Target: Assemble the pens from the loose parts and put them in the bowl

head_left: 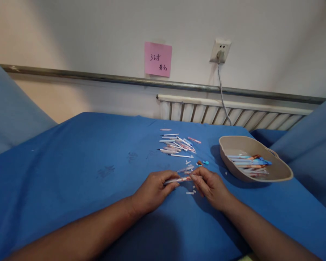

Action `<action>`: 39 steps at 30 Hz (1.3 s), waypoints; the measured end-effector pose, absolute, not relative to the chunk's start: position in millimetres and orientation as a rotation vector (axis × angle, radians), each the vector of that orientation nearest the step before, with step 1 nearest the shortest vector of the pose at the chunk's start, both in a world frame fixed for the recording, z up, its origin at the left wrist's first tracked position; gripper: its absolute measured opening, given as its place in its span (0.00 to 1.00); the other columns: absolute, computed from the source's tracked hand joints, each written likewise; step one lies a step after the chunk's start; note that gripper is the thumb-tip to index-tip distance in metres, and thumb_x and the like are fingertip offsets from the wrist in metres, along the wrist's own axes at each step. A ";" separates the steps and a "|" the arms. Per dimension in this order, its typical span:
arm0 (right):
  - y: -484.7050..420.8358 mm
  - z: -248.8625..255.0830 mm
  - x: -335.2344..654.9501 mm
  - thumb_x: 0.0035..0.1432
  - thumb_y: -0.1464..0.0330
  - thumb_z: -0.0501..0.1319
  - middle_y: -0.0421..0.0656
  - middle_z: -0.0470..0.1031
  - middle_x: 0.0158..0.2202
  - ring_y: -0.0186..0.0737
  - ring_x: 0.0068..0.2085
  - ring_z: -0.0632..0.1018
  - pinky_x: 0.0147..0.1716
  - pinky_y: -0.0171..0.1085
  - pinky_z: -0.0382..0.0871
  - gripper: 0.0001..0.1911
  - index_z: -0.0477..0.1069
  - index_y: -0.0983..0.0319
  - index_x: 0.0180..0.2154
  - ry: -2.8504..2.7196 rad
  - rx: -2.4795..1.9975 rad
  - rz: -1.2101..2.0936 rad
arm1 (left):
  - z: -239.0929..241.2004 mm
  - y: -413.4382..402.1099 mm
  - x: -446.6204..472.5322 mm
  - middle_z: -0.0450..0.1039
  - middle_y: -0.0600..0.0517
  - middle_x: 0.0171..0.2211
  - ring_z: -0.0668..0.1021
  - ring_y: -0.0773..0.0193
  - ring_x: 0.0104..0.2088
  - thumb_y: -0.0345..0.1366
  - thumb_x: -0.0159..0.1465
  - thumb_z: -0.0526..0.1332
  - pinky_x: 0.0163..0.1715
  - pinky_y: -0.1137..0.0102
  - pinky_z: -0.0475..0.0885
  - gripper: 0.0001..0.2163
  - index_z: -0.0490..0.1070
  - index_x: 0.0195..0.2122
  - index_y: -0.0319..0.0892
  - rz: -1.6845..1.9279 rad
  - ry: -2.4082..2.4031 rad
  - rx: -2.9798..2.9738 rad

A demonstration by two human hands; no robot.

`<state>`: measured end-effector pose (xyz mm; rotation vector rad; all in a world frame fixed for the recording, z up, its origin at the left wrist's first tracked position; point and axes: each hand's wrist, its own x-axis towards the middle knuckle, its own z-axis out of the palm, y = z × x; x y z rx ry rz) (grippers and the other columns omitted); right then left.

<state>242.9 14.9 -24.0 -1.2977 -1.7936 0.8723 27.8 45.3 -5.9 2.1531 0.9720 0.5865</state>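
Pale plastic with a reddish pattern makes up the slim pen barrel, which lies nearly level between the two hands, over the blue cloth and on the near side of a loose pile of pen parts. It should weigh very little and feel stiff, with a smooth round wall likely to roll or slip in a loose grip; such thin plastic might crack if bent hard, so a hold near each end, kept in line, looks soundest. The left hand has thumb and fingers closed about the left end, parted only as far as the barrel is thick. Opposite, the right hand pinches the right end between thumb and forefinger; whether a small fitting is caught there too is hard to make out. Small whitish pieces lie near those fingertips, and a beige basket holding pens stands farther right.
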 end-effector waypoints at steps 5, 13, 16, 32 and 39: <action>11.8 -21.7 242.9 0.65 0.61 0.48 0.38 0.69 0.22 0.35 0.24 0.71 0.26 0.34 0.62 0.13 0.63 0.59 0.31 -1.897 -1.301 0.826 | -3.7 43.3 29.0 0.78 0.54 0.37 0.77 0.65 0.37 0.35 0.64 0.57 0.38 0.74 0.67 0.08 0.73 0.43 0.44 0.587 0.925 2.209; 11.5 -19.2 244.6 0.63 0.65 0.54 0.39 0.71 0.27 0.35 0.28 0.71 0.28 0.33 0.62 0.06 0.65 0.60 0.34 -1.954 -1.234 0.755 | -4.9 44.5 28.5 0.77 0.54 0.37 0.77 0.66 0.36 0.35 0.65 0.57 0.37 0.75 0.67 0.08 0.73 0.43 0.43 0.567 0.927 2.202; 12.5 -21.1 244.8 0.63 0.62 0.54 0.37 0.69 0.21 0.33 0.24 0.69 0.25 0.32 0.60 0.13 0.64 0.60 0.27 -1.910 -1.291 0.795 | -4.4 43.2 28.5 0.77 0.53 0.36 0.77 0.65 0.36 0.35 0.65 0.56 0.37 0.74 0.67 0.09 0.72 0.44 0.43 0.505 0.874 2.258; 13.4 -21.1 246.1 0.65 0.63 0.49 0.40 0.70 0.24 0.36 0.26 0.70 0.27 0.35 0.60 0.15 0.64 0.60 0.28 -2.177 -1.317 0.594 | -0.7 43.9 28.2 0.77 0.53 0.38 0.77 0.64 0.37 0.36 0.65 0.55 0.38 0.74 0.68 0.10 0.73 0.44 0.44 0.517 0.857 2.209; 7.2 -15.3 240.9 0.59 0.66 0.59 0.42 0.71 0.34 0.38 0.33 0.72 0.32 0.35 0.64 0.07 0.63 0.60 0.39 -2.113 -1.251 0.568 | -0.6 45.0 29.6 0.77 0.53 0.34 0.76 0.65 0.34 0.37 0.66 0.54 0.35 0.75 0.68 0.10 0.73 0.40 0.41 0.511 0.869 2.154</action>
